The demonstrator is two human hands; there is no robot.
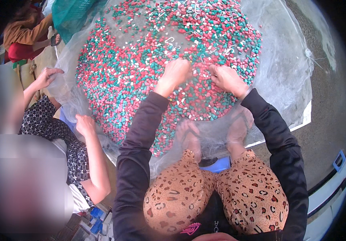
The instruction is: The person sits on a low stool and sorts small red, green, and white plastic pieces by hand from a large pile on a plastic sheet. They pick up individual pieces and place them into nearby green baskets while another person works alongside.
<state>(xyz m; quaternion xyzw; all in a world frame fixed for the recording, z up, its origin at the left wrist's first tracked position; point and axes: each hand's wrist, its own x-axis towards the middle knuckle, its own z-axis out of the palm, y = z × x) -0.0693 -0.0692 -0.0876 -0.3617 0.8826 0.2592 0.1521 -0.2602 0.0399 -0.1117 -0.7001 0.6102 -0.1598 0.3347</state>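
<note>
A wide heap of small red, green and white pieces [120,76], seemingly plastic, lies spread over a thin see-through sheet [289,76]. My left hand [177,73] is over the middle of the heap, back upward, its fingers curled down and mostly hidden. To the right of it, my right hand [228,79] is bent low over the pieces, thumb and forefinger drawn together. Whatever either hand pinches is too small or hidden to make out. Several white hook-shaped pieces [169,39] lie among the others just beyond my hands.
At the left, another person's two hands [86,125] hold the sheet's edge. Farther back sits a person in a brown top [28,34], beside green netting [70,18]. My bare feet [189,134] rest at the heap's near edge. A white and blue container [337,176] stands at right.
</note>
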